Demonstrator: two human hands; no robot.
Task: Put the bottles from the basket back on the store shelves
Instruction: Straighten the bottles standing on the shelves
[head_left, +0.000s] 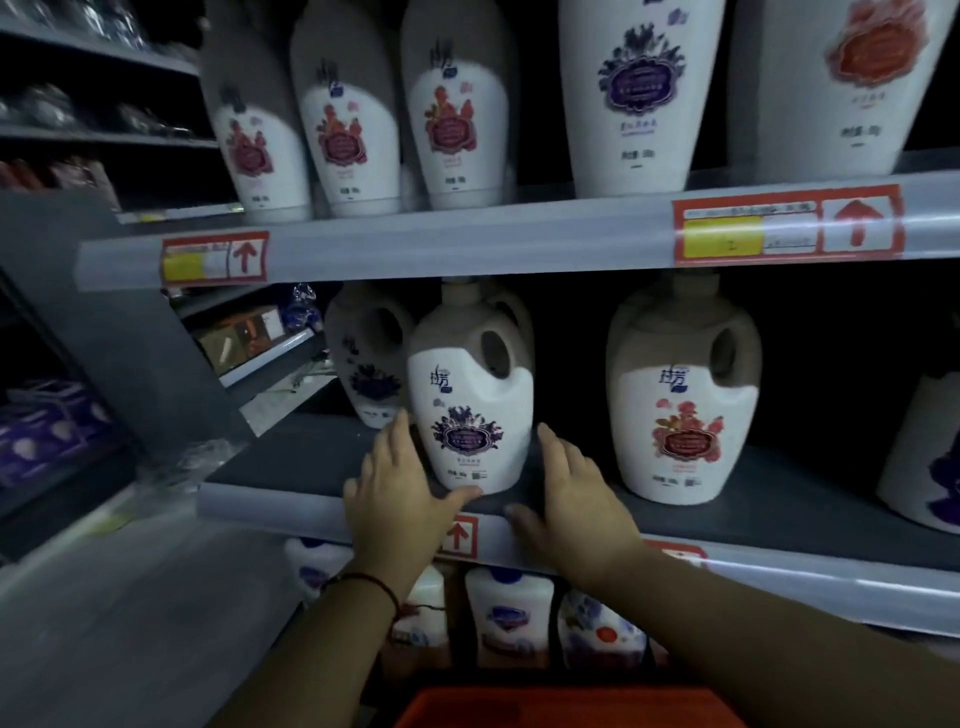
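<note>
I am standing in a shop, in an aisle of washing liquids. The grey metal shelves (322, 457) carry rows of the same white bottles (470, 395), all facing forward. On the shelf edges I see red and yellow price labels (787, 228) with arrows. A red basket (566, 706) is below me.

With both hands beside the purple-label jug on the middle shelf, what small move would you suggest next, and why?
Probably nudge the purple-label jug slightly further back. It stands upright near the middle shelf's front edge, ahead of the jug behind it. The left hand touches its lower left side with the thumb at its base; the right hand lies open beside it.
</note>
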